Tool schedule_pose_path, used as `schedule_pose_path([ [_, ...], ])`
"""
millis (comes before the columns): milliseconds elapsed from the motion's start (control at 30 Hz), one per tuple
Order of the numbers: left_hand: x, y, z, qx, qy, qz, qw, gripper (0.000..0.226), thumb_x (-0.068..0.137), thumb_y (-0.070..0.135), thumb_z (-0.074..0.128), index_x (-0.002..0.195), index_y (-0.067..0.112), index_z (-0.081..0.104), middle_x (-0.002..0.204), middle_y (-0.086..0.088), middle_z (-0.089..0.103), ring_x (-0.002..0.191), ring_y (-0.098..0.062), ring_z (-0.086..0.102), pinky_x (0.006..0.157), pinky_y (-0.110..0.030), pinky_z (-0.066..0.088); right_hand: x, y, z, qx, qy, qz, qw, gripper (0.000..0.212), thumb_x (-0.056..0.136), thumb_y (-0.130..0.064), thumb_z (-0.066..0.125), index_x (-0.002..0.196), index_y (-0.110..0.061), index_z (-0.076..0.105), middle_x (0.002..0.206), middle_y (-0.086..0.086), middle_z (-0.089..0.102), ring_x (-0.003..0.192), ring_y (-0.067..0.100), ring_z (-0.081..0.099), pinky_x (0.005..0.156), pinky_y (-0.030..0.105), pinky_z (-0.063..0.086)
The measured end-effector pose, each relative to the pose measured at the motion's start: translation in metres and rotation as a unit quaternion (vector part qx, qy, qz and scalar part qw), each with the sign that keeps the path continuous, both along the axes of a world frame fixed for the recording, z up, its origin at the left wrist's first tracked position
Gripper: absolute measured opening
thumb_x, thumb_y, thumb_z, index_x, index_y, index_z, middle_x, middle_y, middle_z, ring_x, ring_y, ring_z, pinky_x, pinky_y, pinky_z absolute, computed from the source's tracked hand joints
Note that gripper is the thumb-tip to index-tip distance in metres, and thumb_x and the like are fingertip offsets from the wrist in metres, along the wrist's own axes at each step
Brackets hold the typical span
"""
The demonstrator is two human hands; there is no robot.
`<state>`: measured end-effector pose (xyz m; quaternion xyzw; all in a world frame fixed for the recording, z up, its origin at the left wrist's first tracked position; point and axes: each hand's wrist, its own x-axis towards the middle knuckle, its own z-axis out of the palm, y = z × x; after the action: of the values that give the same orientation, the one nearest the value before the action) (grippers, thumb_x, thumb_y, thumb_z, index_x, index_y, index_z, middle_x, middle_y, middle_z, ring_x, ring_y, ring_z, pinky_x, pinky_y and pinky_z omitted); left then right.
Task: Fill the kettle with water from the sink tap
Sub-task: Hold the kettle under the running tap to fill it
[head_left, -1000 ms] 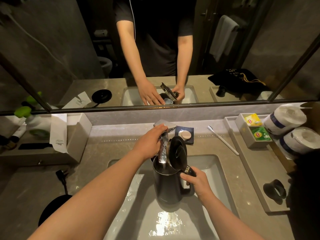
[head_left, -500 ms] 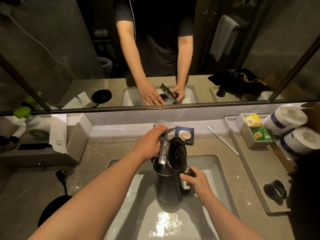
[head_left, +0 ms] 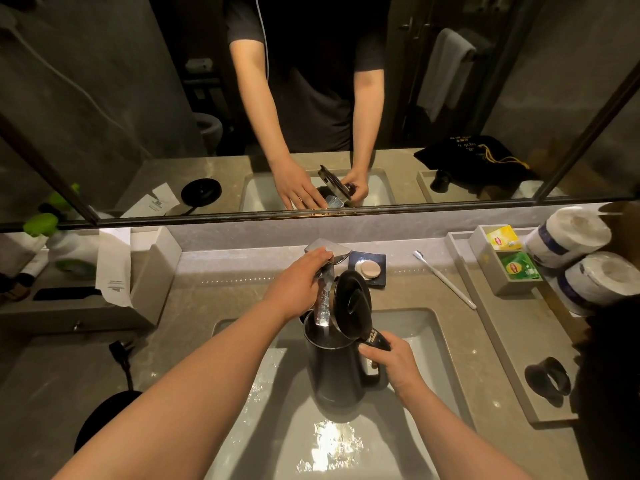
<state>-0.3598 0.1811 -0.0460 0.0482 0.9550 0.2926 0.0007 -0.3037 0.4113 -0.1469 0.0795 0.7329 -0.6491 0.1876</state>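
Observation:
A dark kettle (head_left: 334, 372) stands upright in the white sink (head_left: 426, 327), its round lid (head_left: 351, 301) tipped open. My right hand (head_left: 389, 358) grips the kettle's handle at its right side. The chrome tap (head_left: 323, 299) reaches over the kettle's mouth, and a thin stream of water falls from its spout into the kettle. My left hand (head_left: 298, 287) is closed on the flat tap lever (head_left: 329, 249) behind the kettle.
The kettle's black base (head_left: 104, 419) and plug sit on the counter at left. A soap dish (head_left: 369, 270) and toothbrush (head_left: 443, 278) lie behind the sink. A grey tray (head_left: 491, 344) at right holds tea bags, paper rolls and a black ring. A mirror faces me.
Nothing has visibly shifted; both hands hold their places while water keeps running into the kettle.

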Motion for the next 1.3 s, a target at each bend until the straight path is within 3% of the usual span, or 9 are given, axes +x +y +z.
schedule_pose_path([
  [467,0.000,0.000,-0.001,-0.008,0.004,0.002,1.000,0.060,0.089,0.012,0.047,0.141,0.038,0.032,0.153,0.008,0.031,0.136,-0.018,0.033,0.104,-0.033,0.030,-0.001,-0.001,0.003,-0.023,-0.001,-0.009,1.000,0.040,0.061,-0.026,0.080,0.087,0.003,0.068,0.067,0.003,0.060,0.060,0.012,0.055,0.054,0.028,0.047],
  [733,0.000,0.001,0.000,-0.008,-0.003,0.001,1.000,0.059,0.090,0.013,0.048,0.141,0.038,0.032,0.153,0.007,0.031,0.135,-0.019,0.034,0.104,-0.037,0.032,0.000,0.002,0.000,-0.021,0.001,-0.010,1.000,0.032,0.062,-0.027,0.080,0.080,-0.004,0.069,0.058,-0.008,0.062,0.053,0.006,0.058,0.050,0.020,0.049],
  [1000,-0.002,0.002,0.007,-0.016,-0.009,-0.004,1.000,0.055,0.091,0.012,0.045,0.143,0.029,0.035,0.153,0.004,0.031,0.137,-0.018,0.030,0.108,-0.034,0.025,0.000,0.001,-0.004,-0.018,0.005,-0.007,1.000,0.037,0.059,-0.034,0.080,0.083,-0.008,0.070,0.061,-0.008,0.065,0.057,0.007,0.061,0.052,0.022,0.049],
  [1167,0.001,0.001,0.010,-0.002,-0.005,-0.008,1.000,0.053,0.092,0.011,0.043,0.141,0.028,0.038,0.152,0.005,0.034,0.135,-0.019,0.034,0.108,-0.035,0.029,0.001,0.002,-0.004,-0.020,0.009,-0.003,1.000,0.021,0.061,-0.031,0.080,0.074,-0.017,0.070,0.058,-0.009,0.064,0.054,0.005,0.060,0.050,0.021,0.050],
  [1300,0.003,0.000,0.011,0.001,-0.006,-0.010,1.000,0.053,0.092,0.011,0.044,0.141,0.030,0.040,0.151,0.005,0.035,0.134,-0.019,0.036,0.107,-0.035,0.030,0.001,0.004,-0.005,-0.014,0.010,-0.001,1.000,0.027,0.058,-0.036,0.080,0.074,-0.017,0.071,0.060,-0.008,0.066,0.057,0.007,0.061,0.054,0.024,0.051],
])
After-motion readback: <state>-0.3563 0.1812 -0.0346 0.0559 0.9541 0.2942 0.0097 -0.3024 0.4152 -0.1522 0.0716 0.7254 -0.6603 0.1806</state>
